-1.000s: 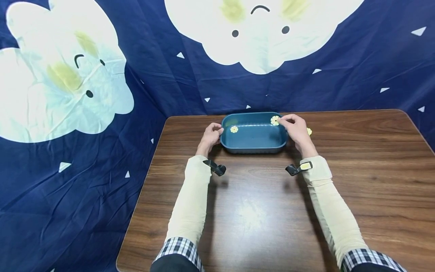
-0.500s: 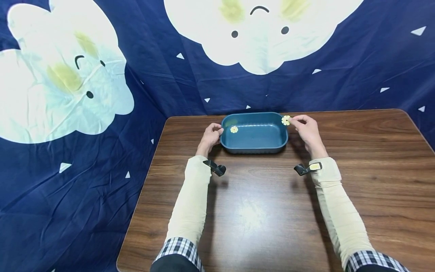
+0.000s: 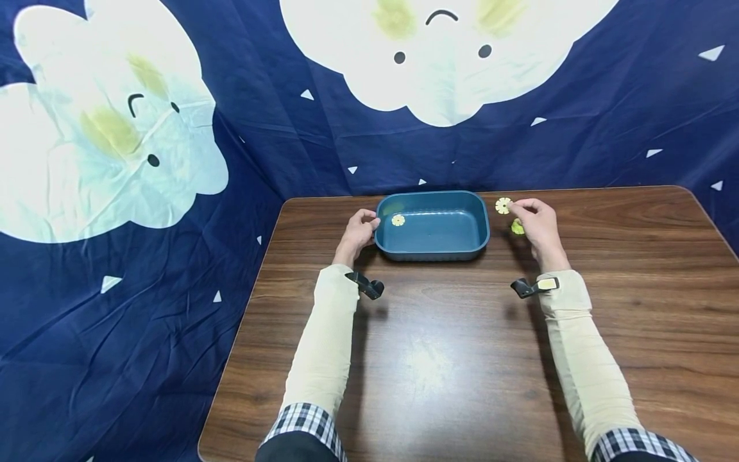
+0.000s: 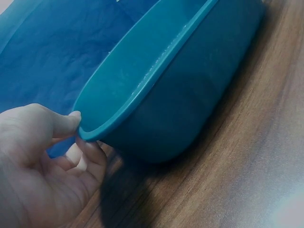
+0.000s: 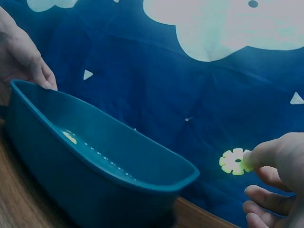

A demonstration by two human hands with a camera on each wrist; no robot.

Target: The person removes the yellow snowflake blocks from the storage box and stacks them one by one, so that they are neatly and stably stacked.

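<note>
A teal plastic basin [image 3: 433, 247] stands near the table's back edge. My left hand [image 3: 358, 232] pinches its left rim, the thumb over the lip in the left wrist view. Between thumb and fingertips, my right hand [image 3: 541, 228] holds a pale yellow notched snowflake disc [image 3: 503, 205], raised to the right of the basin and apart from it. Below that hand a yellow-green snowflake disc [image 3: 518, 227] lies on the table, partly covered by the fingers. One more pale yellow disc [image 3: 398, 220] lies inside the basin, toward its left end.
The brown wooden table [image 3: 427, 333] has rounded corners. A dark blue cloth [image 3: 323, 141] with white clouds hangs behind and to the left, close to the table's back edge. Black camera straps sit on both wrists over cream sleeves.
My right hand has carried the held disc rightward, from over the basin's right end to beside it. The yellow-green disc on the table shows again. The left hand and basin stay put.
</note>
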